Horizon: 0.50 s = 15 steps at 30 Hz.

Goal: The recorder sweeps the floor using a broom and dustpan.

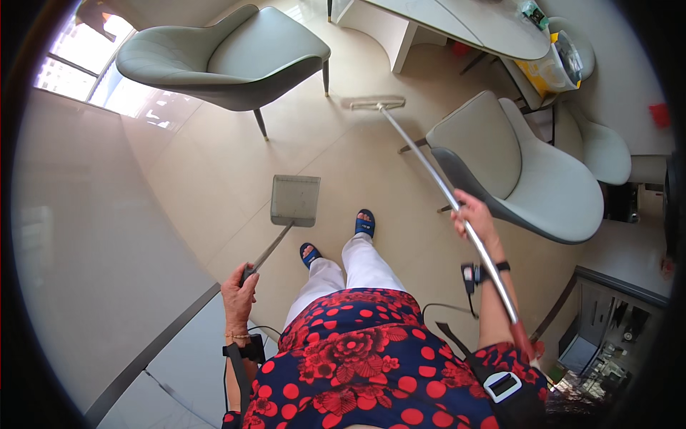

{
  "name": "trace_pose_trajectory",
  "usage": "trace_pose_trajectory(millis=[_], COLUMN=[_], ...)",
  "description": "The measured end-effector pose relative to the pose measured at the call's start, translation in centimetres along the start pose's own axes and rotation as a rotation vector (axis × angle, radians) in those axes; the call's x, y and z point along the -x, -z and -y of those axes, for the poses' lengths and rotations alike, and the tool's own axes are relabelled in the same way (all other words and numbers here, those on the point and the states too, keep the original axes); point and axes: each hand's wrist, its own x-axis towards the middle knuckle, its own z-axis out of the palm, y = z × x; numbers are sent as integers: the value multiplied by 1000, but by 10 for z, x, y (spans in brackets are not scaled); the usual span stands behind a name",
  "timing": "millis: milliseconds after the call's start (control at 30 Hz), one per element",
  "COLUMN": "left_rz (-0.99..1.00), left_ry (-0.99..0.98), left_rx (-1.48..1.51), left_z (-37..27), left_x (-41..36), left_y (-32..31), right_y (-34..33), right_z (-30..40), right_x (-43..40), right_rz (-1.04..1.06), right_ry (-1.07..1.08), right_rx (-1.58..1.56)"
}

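My left hand (239, 292) grips the dark handle end of a long-handled dustpan (295, 198). Its grey pan rests on or just above the tiled floor, left of my feet. Around the metal pole of a broom or floor brush (439, 182) my right hand (474, 217) is closed. The wide head of that tool, blurred at its bristles, is farther out on the floor, between the two nearer chairs. The pole's red end passes beside my right upper arm. Both blue slippers (365, 222) stand on the floor between the two tools.
A grey upholstered chair (257, 48) stands ahead left, another chair (514, 161) at right. Beyond them is a white table (455, 21) with a pedestal base. A yellow-and-white bucket or bin (557, 64) sits on a chair near the table's edge. A glossy wall (102, 214) borders the left.
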Motion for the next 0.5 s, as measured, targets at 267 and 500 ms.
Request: trace_pose_trajectory(millis=[267,500], left_rz=[-24,-26], left_ry=[-2,48], left_rx=[-73,-41], left_z=[-25,7], left_x=[49,12], left_y=[-36,-12], right_y=[55,-4], right_z=[-23,-84], right_x=[-95,-13], right_rz=[-1,71], right_ry=[-95,-234], right_rx=[-190,-251])
